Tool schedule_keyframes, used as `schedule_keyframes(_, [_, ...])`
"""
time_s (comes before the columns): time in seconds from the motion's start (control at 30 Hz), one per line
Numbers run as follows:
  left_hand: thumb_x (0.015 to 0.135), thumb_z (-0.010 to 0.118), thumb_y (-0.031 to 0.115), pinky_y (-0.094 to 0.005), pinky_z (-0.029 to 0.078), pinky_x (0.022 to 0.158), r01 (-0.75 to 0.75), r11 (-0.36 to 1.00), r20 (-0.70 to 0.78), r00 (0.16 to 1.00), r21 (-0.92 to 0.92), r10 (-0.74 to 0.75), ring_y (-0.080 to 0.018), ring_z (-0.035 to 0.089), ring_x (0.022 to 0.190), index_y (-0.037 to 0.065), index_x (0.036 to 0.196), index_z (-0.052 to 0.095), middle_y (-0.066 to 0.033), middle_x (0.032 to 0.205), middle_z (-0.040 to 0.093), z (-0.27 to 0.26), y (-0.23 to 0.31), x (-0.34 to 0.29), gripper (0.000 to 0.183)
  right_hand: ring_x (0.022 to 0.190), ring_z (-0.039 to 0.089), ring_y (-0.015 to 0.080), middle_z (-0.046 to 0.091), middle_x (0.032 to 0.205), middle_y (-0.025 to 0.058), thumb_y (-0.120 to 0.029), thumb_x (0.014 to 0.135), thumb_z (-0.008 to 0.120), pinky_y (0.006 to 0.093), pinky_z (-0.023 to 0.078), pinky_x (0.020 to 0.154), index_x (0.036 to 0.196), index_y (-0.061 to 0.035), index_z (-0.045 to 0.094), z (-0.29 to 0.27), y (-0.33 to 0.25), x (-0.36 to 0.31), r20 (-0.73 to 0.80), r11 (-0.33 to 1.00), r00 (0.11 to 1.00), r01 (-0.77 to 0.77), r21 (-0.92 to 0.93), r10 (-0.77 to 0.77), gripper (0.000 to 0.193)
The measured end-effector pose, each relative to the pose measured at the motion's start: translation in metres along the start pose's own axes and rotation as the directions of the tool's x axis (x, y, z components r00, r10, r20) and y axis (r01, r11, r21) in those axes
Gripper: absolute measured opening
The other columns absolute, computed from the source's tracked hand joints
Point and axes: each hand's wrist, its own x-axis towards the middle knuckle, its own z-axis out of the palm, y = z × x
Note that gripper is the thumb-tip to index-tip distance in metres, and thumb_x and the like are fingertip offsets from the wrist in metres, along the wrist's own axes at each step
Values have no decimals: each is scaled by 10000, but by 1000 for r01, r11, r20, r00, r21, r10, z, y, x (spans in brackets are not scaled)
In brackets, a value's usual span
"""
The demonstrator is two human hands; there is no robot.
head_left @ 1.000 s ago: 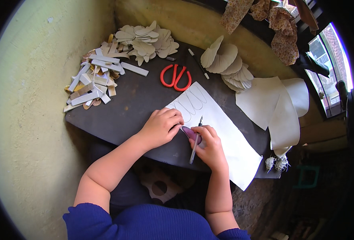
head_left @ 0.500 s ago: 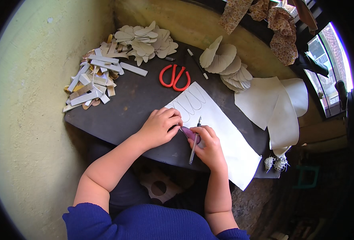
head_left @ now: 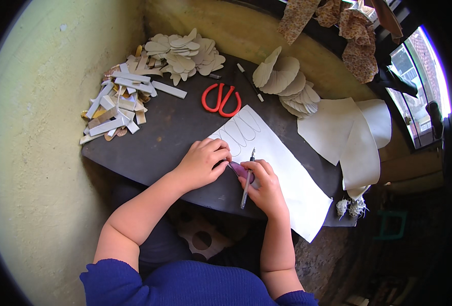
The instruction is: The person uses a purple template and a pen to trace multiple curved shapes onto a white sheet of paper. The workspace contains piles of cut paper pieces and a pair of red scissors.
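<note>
A long white sheet point(head_left: 287, 188) lies across the dark table, with several pencil-thin loop outlines drawn at its far end. Over the sheet's near-left edge is a small purple rounded piece point(head_left: 243, 170), narrow toward the left. My left hand point(head_left: 204, 162) is closed, its fingertips pinching the narrow end of that piece. My right hand point(head_left: 266, 186) grips the other end and also carries a pen point(head_left: 246, 189) slanted between its fingers, tip pointing away from me. Fingers hide parts of the purple piece. Beyond the sheet rest red-handled scissors point(head_left: 221, 100), blades not visible.
At the back left are a heap of white and tan strips point(head_left: 116, 104) and a pile of petal-shaped cutouts point(head_left: 187, 53). A marker point(head_left: 250, 82) lies near stacked rounded cutouts point(head_left: 287, 81). Larger pale sheets point(head_left: 338, 132) overhang the table's right side, near tangled white bundles point(head_left: 356, 208).
</note>
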Motion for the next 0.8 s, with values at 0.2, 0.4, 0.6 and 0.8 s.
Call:
schedule_keyframes(0.2, [862,641,147,-392,402,943,2,1000,3,1000,9,-2,-234,547,1083,117,972,671,-11,1124,600,-1,1,-1,118,885,600,290,604,944,115,-22,748,761,373,496,792,1066,-31,645,-1,0,0,-2,1000,1000,18,-22,-18,339])
schedule_keyframes(0.4, [766,683,104,-366,389,802,-166,965,-77,980,202,185,-182,558,965,183,1025,699,36,1100,626,7,13,-7,272,893,569,302,596,942,100,-24,750,737,398,474,814,1073,-62,642,0,0,-1,-14,1000,1000,3,23,-2,339])
schedule_keyframes(0.6, [788,665,159,-372,346,753,-97,918,27,995,384,94,-155,573,866,181,1006,677,64,1104,621,10,43,-17,219,889,578,301,598,929,105,0,742,724,390,486,801,1071,-65,642,-1,2,-1,-18,1000,1000,18,23,-18,345])
schedule_keyframes(0.8, [812,660,173,-377,347,743,-82,907,82,995,413,52,-164,590,800,159,1062,682,47,1167,622,7,52,-21,252,864,589,302,601,910,102,14,731,703,386,497,792,1073,-71,645,-7,0,1,9,991,999,-39,130,38,357])
